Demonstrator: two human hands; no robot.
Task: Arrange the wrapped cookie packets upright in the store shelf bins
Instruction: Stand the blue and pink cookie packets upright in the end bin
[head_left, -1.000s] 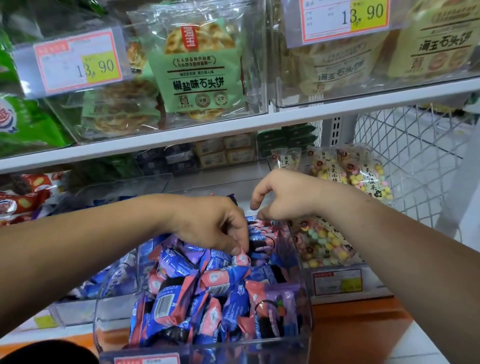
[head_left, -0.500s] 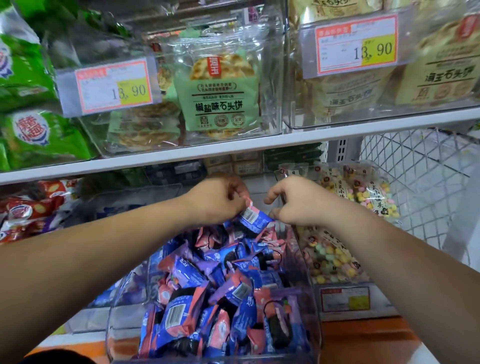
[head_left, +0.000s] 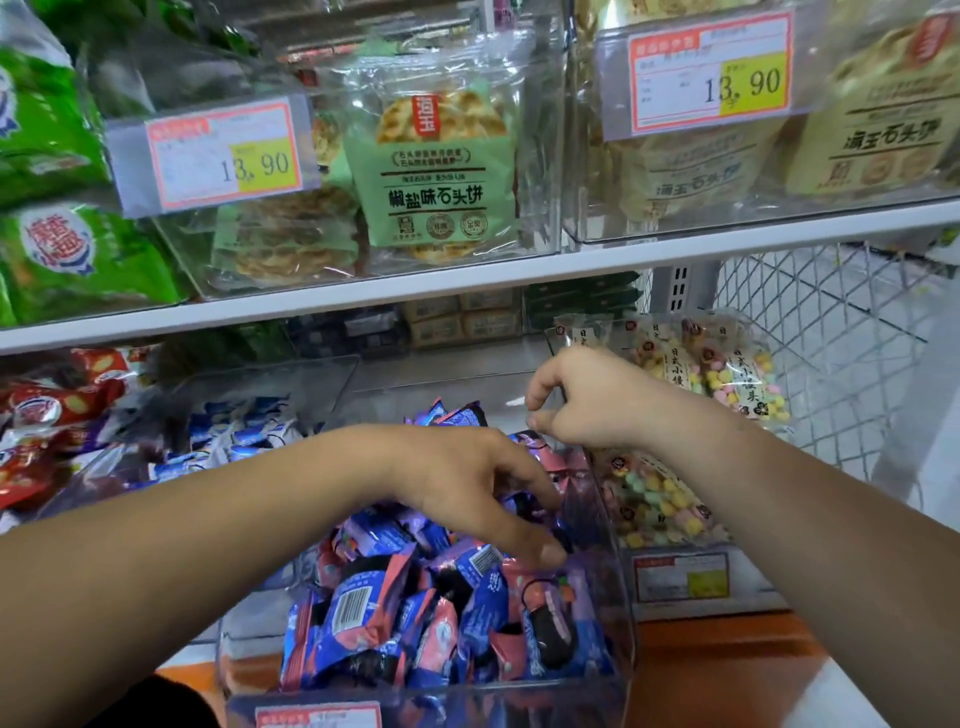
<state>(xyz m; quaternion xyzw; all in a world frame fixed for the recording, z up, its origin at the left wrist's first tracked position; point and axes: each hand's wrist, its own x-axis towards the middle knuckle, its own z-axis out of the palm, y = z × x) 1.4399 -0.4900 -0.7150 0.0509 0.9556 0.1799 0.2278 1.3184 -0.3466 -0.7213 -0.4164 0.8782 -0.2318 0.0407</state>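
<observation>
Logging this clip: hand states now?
Left hand: open, touching blue-and-pink wrapped cookie packets.
Right hand: curled; whether it holds anything cannot be told.

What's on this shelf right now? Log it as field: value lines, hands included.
bin: clear plastic, on lower shelf
packets: blue and pink, heaped at all angles in bin
left hand: fingers spread, reaching down onto packets
right hand: fingers curled over bin's back; grip unclear
right of bin: bags of pastel sweets
</observation>
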